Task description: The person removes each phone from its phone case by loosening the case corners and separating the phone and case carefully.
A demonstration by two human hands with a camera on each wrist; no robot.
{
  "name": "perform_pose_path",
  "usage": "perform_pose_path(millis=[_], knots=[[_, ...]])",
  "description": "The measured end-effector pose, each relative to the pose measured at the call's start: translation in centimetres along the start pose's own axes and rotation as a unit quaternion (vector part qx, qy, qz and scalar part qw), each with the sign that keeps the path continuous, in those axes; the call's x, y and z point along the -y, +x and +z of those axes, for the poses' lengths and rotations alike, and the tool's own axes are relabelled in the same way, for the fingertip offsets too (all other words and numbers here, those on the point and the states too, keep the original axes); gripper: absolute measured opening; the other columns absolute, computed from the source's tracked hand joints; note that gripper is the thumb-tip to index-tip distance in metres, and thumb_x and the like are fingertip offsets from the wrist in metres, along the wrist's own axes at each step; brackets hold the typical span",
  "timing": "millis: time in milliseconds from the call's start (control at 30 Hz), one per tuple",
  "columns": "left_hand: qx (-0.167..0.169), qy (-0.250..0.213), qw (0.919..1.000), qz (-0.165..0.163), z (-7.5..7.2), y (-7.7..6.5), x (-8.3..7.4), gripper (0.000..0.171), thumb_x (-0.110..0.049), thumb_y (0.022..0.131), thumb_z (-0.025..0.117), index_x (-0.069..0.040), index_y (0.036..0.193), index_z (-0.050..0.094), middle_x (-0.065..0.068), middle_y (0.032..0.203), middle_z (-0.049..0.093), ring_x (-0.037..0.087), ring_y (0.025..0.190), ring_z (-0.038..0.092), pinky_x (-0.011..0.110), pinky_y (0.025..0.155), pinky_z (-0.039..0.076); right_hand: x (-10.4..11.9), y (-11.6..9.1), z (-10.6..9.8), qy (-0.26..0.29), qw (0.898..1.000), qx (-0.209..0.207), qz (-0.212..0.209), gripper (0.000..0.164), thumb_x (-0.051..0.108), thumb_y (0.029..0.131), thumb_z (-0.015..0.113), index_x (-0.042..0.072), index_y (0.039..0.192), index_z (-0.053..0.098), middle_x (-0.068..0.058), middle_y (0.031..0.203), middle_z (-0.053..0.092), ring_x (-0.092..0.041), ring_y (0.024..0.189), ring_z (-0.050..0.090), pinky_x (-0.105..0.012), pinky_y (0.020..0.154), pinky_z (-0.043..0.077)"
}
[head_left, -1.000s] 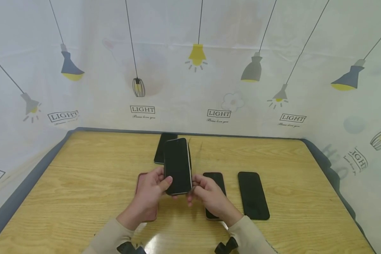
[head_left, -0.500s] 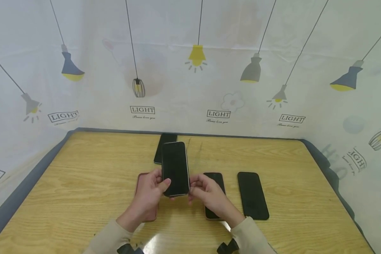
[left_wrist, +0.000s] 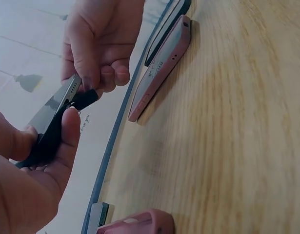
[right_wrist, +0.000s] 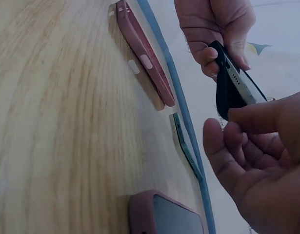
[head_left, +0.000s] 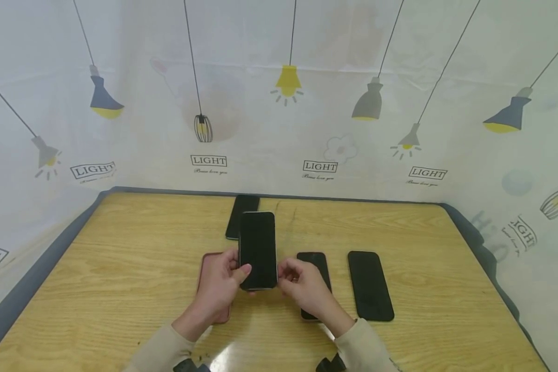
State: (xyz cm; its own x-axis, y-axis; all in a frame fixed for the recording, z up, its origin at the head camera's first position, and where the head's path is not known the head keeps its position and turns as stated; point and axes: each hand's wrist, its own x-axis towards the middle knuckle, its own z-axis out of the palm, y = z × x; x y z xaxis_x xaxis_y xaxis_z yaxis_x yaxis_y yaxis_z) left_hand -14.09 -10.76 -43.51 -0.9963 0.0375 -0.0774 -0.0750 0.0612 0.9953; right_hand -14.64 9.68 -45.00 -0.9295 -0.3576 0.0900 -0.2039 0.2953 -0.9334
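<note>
A black-screened phone (head_left: 259, 243) is held up over the table with its screen towards the head camera. My left hand (head_left: 217, 287) grips its left side, thumb on the screen's lower left. A soft black phone case (right_wrist: 227, 95) is partly off the phone, its corner bent away from the silver bottom edge. My right hand (head_left: 307, 289) pinches that loose corner of the case at the phone's lower right. Behind the left hand lies a pink phone case (head_left: 206, 264). Under the right hand is a phone in a pink case (left_wrist: 171, 58).
A black phone (head_left: 371, 287) lies at the right on the wooden table (head_left: 446, 289). Another dark phone (head_left: 236, 219) rests near the back edge, partly behind the held one. A white printed curtain (head_left: 251, 124) stands around the table's back and sides.
The held phone has come slightly lower and turned more upright and square to the head camera. Both hands keep their places on phone and case; the things on the table have not moved.
</note>
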Motion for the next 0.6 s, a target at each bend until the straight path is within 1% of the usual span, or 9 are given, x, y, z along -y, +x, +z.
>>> perform_pose_path(millis=[100, 167, 233, 267, 333, 400, 500, 600], knots=[[0.01, -0.011, 0.9999, -0.004, 0.1, -0.1, 0.0, 0.021, 0.009, 0.1, 0.058, 0.007, 0.121, 0.062, 0.022, 0.106, 0.073, 0.028, 0.085, 0.073, 0.044, 0.06, 0.062, 0.4, 0.0, -0.1, -0.06, 0.998, 0.003, -0.013, 0.017, -0.011, 0.088, 0.063, 0.006, 0.087, 0.067, -0.001, 0.078, 0.065, -0.006, 0.067, 0.059, -0.024, 0.062, 0.054], [0.01, -0.001, 0.9999, 0.002, 0.2, -0.2, -0.1, 0.021, 0.009, 0.1, 0.058, 0.008, 0.121, 0.061, 0.023, 0.107, 0.072, 0.027, 0.085, 0.073, 0.046, 0.06, 0.062, 0.7, 0.0, -0.2, -0.092, 0.995, 0.012, -0.03, 0.018, -0.01, 0.086, 0.064, 0.008, 0.087, 0.068, 0.002, 0.076, 0.066, -0.005, 0.069, 0.059, -0.023, 0.065, 0.053], [0.009, 0.006, 0.9999, 0.006, 0.2, -0.3, -0.1, 0.021, 0.008, 0.101, 0.058, 0.008, 0.121, 0.061, 0.023, 0.107, 0.072, 0.028, 0.084, 0.073, 0.048, 0.06, 0.062, 0.9, 0.0, -0.5, -0.112, 0.993, 0.029, -0.039, 0.019, -0.008, 0.084, 0.063, 0.009, 0.088, 0.068, 0.004, 0.076, 0.065, -0.005, 0.072, 0.058, -0.024, 0.067, 0.051], [0.007, 0.01, 0.9999, 0.008, 0.2, -0.3, -0.1, 0.02, 0.008, 0.1, 0.058, 0.008, 0.121, 0.061, 0.023, 0.107, 0.072, 0.028, 0.084, 0.073, 0.049, 0.06, 0.062, 1.0, 0.0, -0.7, -0.114, 0.992, 0.039, -0.04, 0.018, -0.007, 0.084, 0.063, 0.009, 0.089, 0.068, 0.004, 0.077, 0.065, -0.005, 0.073, 0.058, -0.024, 0.068, 0.051], [0.004, 0.018, 0.9998, 0.012, 0.2, -0.3, -0.1, 0.019, 0.008, 0.1, 0.059, 0.008, 0.119, 0.061, 0.024, 0.106, 0.072, 0.028, 0.083, 0.073, 0.049, 0.06, 0.062, 1.1, 0.1, -1.0, -0.099, 0.993, 0.06, -0.034, 0.016, -0.006, 0.083, 0.064, 0.008, 0.09, 0.068, 0.002, 0.08, 0.064, -0.007, 0.074, 0.058, -0.025, 0.069, 0.051], [0.006, 0.017, 0.9998, 0.013, 0.2, -0.4, -0.1, 0.018, 0.007, 0.1, 0.059, 0.008, 0.119, 0.061, 0.024, 0.106, 0.072, 0.028, 0.083, 0.073, 0.048, 0.06, 0.062, 1.1, 0.1, -1.3, -0.08, 0.994, 0.075, -0.02, 0.013, -0.003, 0.083, 0.064, 0.007, 0.091, 0.067, 0.0, 0.081, 0.063, -0.009, 0.075, 0.057, -0.026, 0.069, 0.051], [0.007, 0.023, 0.9996, 0.017, 0.2, -0.5, 0.0, 0.018, 0.007, 0.101, 0.059, 0.008, 0.118, 0.06, 0.024, 0.105, 0.072, 0.028, 0.083, 0.073, 0.045, 0.059, 0.063, 1.2, 0.1, -1.5, -0.045, 0.995, 0.086, 0.005, 0.004, 0.005, 0.088, 0.067, 0.005, 0.092, 0.066, -0.002, 0.081, 0.062, -0.012, 0.07, 0.058, -0.026, 0.064, 0.051], [0.008, 0.032, 0.9993, 0.019, 0.3, -0.6, 0.2, 0.017, 0.006, 0.101, 0.06, 0.007, 0.118, 0.06, 0.023, 0.105, 0.072, 0.028, 0.084, 0.074, 0.042, 0.06, 0.063, 1.3, 0.0, -1.4, -0.026, 0.996, 0.081, 0.022, 0.012, 0.015, 0.094, 0.07, 0.003, 0.092, 0.066, -0.003, 0.079, 0.063, -0.021, 0.064, 0.063, -0.025, 0.058, 0.051]])
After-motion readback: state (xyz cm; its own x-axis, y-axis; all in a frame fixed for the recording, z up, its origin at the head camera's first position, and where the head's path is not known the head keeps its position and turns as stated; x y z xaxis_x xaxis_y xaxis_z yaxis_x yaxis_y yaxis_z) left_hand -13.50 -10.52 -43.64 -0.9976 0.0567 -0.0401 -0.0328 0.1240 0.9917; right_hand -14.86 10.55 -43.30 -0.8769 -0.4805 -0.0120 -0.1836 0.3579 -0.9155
